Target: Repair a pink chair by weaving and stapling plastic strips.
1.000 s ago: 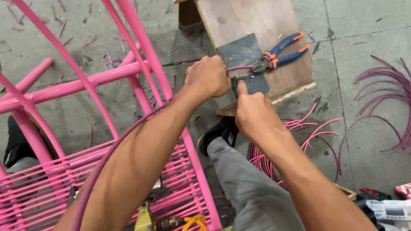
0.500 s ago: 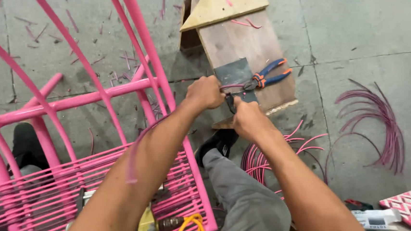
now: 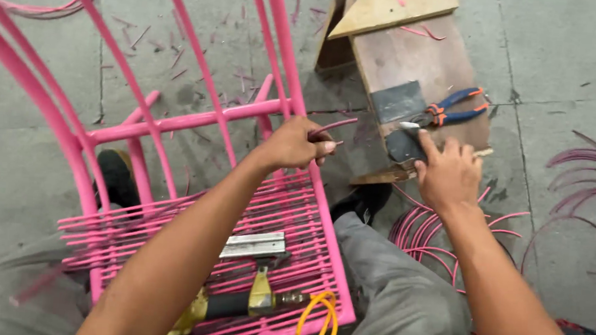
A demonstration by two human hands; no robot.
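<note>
My left hand (image 3: 294, 146) is closed on the end of a thin pink cord (image 3: 334, 126), just above the front rail of a pink metal chair frame (image 3: 196, 120). My right hand (image 3: 448, 174) rests on a wooden block (image 3: 424, 57), fingers bent down over a dark metal plate (image 3: 399, 101). A small silvery blade (image 3: 407, 125) sticks out at its index fingertip. Pliers with blue and orange handles (image 3: 456, 110) lie on the block just beyond that hand.
The chair's woven pink seat (image 3: 288, 209) carries a grey metal bar (image 3: 254, 245), a brass tool with a black grip (image 3: 232, 303) and an orange cord loop (image 3: 315, 322). Loose pink cords (image 3: 426, 236) lie on the concrete floor by my leg, with more cords (image 3: 591, 181) at right.
Both hands were together at the metal plate. My left hand has pulled back toward the chair with the cord end, while my right hand stays at the plate.
</note>
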